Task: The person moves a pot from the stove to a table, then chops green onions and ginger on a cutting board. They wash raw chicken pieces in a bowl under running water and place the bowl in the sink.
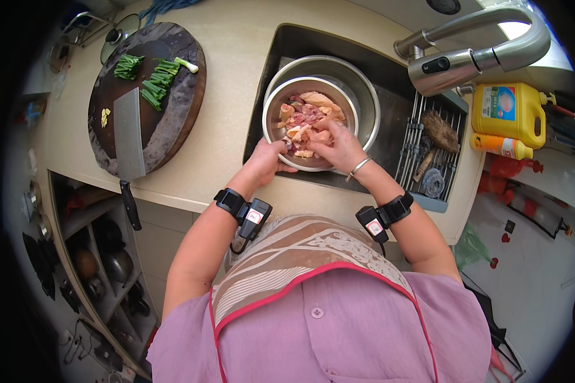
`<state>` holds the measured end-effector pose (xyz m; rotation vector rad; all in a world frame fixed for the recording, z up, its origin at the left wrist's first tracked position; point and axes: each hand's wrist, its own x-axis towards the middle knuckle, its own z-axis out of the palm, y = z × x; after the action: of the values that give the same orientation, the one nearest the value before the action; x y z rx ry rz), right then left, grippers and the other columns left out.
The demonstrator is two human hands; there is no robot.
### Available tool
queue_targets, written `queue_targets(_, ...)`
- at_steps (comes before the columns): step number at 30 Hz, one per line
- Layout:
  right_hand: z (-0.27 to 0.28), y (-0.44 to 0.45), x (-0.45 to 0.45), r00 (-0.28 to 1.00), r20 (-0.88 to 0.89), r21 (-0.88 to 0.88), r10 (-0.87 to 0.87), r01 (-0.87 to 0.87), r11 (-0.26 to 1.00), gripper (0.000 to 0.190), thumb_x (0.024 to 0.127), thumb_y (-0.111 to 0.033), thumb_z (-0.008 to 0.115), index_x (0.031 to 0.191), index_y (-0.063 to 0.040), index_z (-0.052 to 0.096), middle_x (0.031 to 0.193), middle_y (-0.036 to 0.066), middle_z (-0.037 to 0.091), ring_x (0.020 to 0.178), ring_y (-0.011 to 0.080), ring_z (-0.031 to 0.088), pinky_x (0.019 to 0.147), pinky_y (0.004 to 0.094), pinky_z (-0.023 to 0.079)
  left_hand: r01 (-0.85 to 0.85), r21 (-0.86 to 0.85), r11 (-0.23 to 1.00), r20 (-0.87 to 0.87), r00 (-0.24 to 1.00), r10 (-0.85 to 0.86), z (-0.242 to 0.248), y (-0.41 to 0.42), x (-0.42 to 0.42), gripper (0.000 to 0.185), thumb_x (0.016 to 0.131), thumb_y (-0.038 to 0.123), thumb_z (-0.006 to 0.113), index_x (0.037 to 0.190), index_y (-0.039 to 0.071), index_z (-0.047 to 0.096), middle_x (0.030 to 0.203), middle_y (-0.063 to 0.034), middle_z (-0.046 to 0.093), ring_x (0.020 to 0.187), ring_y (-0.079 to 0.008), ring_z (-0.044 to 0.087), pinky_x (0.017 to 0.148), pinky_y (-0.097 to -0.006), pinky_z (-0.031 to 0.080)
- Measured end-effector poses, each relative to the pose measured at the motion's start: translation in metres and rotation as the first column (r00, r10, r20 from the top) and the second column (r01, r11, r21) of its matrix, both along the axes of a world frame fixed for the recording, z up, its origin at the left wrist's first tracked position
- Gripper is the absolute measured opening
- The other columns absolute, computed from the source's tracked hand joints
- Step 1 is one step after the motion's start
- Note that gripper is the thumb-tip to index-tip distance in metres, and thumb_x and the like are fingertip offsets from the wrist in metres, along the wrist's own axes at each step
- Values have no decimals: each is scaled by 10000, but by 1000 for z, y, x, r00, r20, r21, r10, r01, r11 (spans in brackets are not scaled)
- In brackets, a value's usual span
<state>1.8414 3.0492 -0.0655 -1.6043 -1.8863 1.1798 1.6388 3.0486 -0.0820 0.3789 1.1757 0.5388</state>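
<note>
A stainless steel bowl point(274, 136) holds cut pieces of raw chicken point(311, 114), pink flesh with pale yellow skin. It sits partly inside a larger stainless steel basin point(370, 103) in the sink. My left hand point(267, 160) grips the bowl's near left rim, thumb on top and fingers beneath. Inside the bowl, my right hand point(338, 146) has its fingers curled around some chicken pieces; its fingertips are partly hidden among the meat. A metal bangle point(358, 168) circles my right wrist.
Left on the counter, a round wooden chopping board point(184, 100) bears cut scallions point(160, 81), garlic bits point(105, 118) and a cleaver point(129, 131), its handle past the counter edge. A faucet point(445, 72) overhangs the sink's right. A rack point(409, 139) holds scrubbers; yellow bottles point(508, 115) stand beyond.
</note>
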Motion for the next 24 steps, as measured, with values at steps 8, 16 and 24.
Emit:
queue_targets(8,14,24,25,969,199,175,-143,109,979,219,833,-180,604,991,-29,579,919,202,628,862,373,615,771,435,499,19,5,1000,-35,999,-19,0,-1,1,436,815,26,451,1247,-11,406,1019,-150,597,778,-248,667,564,-365,603)
queue_targets(16,-12,22,25,951,308,-41,-15,29,999,231,775,-144,658,951,-39,552,848,199,641,828,396,621,759,423,515,90,14,996,-26,996,-90,-1,-1,1,406,803,24,447,1206,-18,434,987,-142,600,755,-248,662,560,-373,598)
queue_targets(24,-5,25,38,977,3,-128,-214,213,969,258,765,-186,718,858,-11,553,744,93,621,678,153,618,627,314,506,88,1,996,-18,996,-88,-1,0,0,419,797,28,449,1214,-14,429,1012,-146,592,787,-251,652,567,-378,592)
